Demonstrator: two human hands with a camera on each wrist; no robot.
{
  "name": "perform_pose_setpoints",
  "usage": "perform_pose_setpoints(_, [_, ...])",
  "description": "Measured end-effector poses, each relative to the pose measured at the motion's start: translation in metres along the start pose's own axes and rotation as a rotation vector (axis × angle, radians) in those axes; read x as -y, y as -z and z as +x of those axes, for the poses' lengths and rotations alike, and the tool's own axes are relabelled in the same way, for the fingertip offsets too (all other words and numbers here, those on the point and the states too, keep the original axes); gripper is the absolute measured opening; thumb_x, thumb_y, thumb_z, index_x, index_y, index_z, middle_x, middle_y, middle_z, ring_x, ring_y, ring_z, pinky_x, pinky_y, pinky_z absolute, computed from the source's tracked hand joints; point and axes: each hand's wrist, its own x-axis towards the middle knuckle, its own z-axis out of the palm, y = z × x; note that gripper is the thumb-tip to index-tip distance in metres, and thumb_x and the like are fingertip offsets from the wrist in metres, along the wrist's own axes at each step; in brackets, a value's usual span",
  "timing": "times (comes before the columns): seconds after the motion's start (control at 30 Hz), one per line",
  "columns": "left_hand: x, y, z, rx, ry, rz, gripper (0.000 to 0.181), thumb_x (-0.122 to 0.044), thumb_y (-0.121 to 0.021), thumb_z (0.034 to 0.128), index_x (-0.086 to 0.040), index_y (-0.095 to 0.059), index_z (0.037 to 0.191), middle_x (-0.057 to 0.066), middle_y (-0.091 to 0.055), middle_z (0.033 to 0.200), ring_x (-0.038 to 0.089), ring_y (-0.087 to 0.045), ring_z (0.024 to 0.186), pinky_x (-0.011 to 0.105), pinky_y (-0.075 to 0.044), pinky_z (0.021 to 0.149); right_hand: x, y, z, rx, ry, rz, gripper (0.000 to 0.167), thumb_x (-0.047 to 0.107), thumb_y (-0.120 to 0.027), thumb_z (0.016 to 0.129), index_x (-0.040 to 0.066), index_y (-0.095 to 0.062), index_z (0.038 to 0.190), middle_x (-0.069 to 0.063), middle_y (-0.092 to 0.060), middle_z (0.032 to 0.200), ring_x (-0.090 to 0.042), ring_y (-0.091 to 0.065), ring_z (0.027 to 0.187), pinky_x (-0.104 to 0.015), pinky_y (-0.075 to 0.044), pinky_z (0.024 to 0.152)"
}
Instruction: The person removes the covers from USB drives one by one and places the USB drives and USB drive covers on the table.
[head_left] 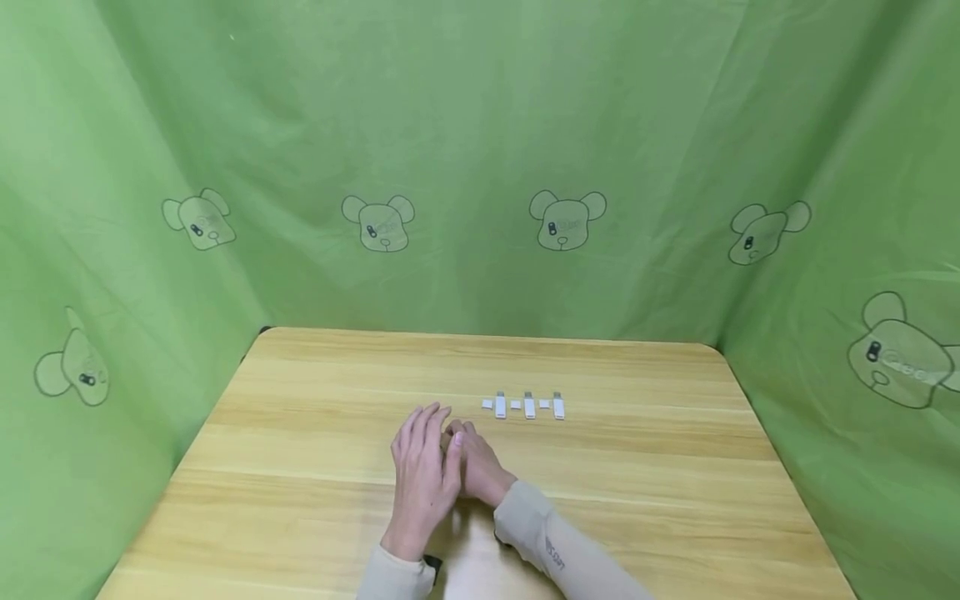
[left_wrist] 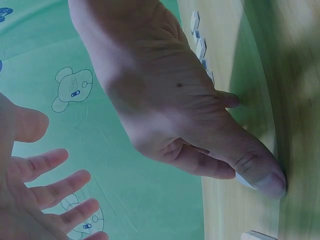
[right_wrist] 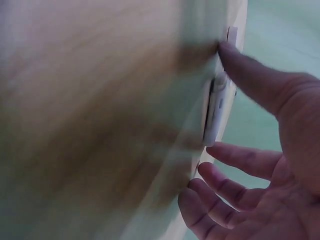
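In the head view my left hand (head_left: pixel 423 479) is over the table with fingers extended, overlapping my right hand (head_left: pixel 478 468), which is lower to its right. Spread fingers and palm of the left hand (left_wrist: pixel 47 192) hold nothing in the left wrist view. Centrally there, the right hand (left_wrist: pixel 170 95) points its thumb down at the tabletop, a white sliver showing beside it. In the right wrist view a white stick (right_wrist: pixel 215 112) lies between the thumb and fingers of my right hand (right_wrist: pixel 260 145); the index fingertip is at its lower end, while the thumb tip stands apart from its upper end.
On the wooden table (head_left: pixel 637 467), right of the hands, is a row of white USB sticks (head_left: pixel 529 407) alternating with small white caps (head_left: pixel 515 405). Another white piece (left_wrist: pixel 257 236) shows at the left wrist view's bottom edge. Green curtains (head_left: pixel 480 283) border the table.
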Motion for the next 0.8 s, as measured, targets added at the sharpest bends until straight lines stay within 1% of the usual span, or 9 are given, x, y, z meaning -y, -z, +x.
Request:
perform_pose_setpoints(0.13, [0.0006, -0.0004, 0.0001, 0.003, -0.001, -0.003, 0.035, -0.020, -0.058, 0.1007, -0.003, -0.060, 0.131, 0.020, -0.060, 0.140, 0.042, -0.049, 0.135, 0.063, -0.036, 0.109, -0.0002, -0.0005, 0.0013, 0.004, -0.008, 0.001, 0.040, 0.016, -0.069, 0.087, 0.002, -0.068, 0.124, -0.015, -0.064, 0.117, -0.024, -0.055, 0.099, -0.031, -0.053, 0.080])
perform_pose_setpoints(0.23, [0.0007, -0.0004, -0.0005, 0.007, 0.007, -0.005, 0.035, -0.021, -0.057, 0.1011, -0.004, -0.060, 0.131, 0.020, -0.060, 0.140, 0.042, -0.049, 0.136, 0.063, -0.036, 0.110, 0.0013, -0.0003, 0.0009, 0.020, -0.013, 0.002, 0.043, 0.016, -0.071, 0.086, 0.004, -0.067, 0.128, -0.016, -0.063, 0.119, -0.024, -0.055, 0.100, -0.032, -0.055, 0.080])
perform_pose_setpoints(0.4, [0.0014, 0.0006, -0.0016, 0.012, 0.017, -0.006, 0.035, -0.021, -0.057, 0.1004, -0.004, -0.060, 0.131, 0.020, -0.060, 0.141, 0.043, -0.049, 0.135, 0.064, -0.036, 0.110, 0.0064, -0.0016, -0.0001, 0.018, -0.022, 0.033, 0.044, 0.014, -0.071, 0.087, 0.007, -0.066, 0.130, -0.016, -0.063, 0.118, -0.024, -0.055, 0.099, -0.031, -0.056, 0.076])
perform_pose_setpoints(0.47, [0.0020, 0.0007, -0.0016, 0.013, 0.017, -0.002, 0.035, -0.021, -0.057, 0.1005, -0.004, -0.060, 0.131, 0.020, -0.060, 0.141, 0.043, -0.049, 0.135, 0.063, -0.036, 0.110, 0.0069, -0.0027, 0.0002, 0.006, -0.030, 0.047, 0.040, 0.015, -0.069, 0.089, 0.007, -0.067, 0.128, -0.015, -0.064, 0.116, -0.023, -0.055, 0.097, -0.030, -0.056, 0.075])
perform_pose_setpoints(0.53, [0.0024, 0.0013, -0.0014, 0.016, 0.021, -0.002, 0.035, -0.022, -0.057, 0.1009, -0.004, -0.060, 0.131, 0.020, -0.060, 0.141, 0.042, -0.049, 0.136, 0.063, -0.036, 0.110, 0.0066, -0.0032, 0.0006, 0.005, -0.040, 0.054, 0.040, 0.015, -0.069, 0.089, 0.006, -0.067, 0.128, -0.014, -0.064, 0.115, -0.022, -0.055, 0.097, -0.030, -0.056, 0.075])
perform_pose_setpoints(0.67, [0.0036, 0.0016, -0.0011, 0.021, 0.028, 0.002, 0.035, -0.023, -0.056, 0.1017, -0.004, -0.060, 0.131, 0.019, -0.060, 0.141, 0.041, -0.048, 0.137, 0.062, -0.035, 0.111, 0.0056, -0.0043, 0.0012, 0.006, -0.042, 0.041, 0.041, 0.016, -0.071, 0.088, 0.004, -0.067, 0.127, -0.014, -0.065, 0.115, -0.022, -0.056, 0.097, -0.032, -0.056, 0.078])
perform_pose_setpoints(0.8, [0.0042, 0.0016, -0.0019, 0.027, 0.021, 0.002, 0.033, -0.022, -0.056, 0.1018, -0.004, -0.061, 0.129, 0.019, -0.061, 0.140, 0.043, -0.049, 0.135, 0.063, -0.035, 0.110, 0.0062, -0.0045, 0.0010, 0.004, -0.020, 0.010, 0.038, 0.016, -0.068, 0.090, 0.002, -0.066, 0.125, -0.014, -0.065, 0.114, -0.022, -0.057, 0.095, -0.032, -0.056, 0.076])
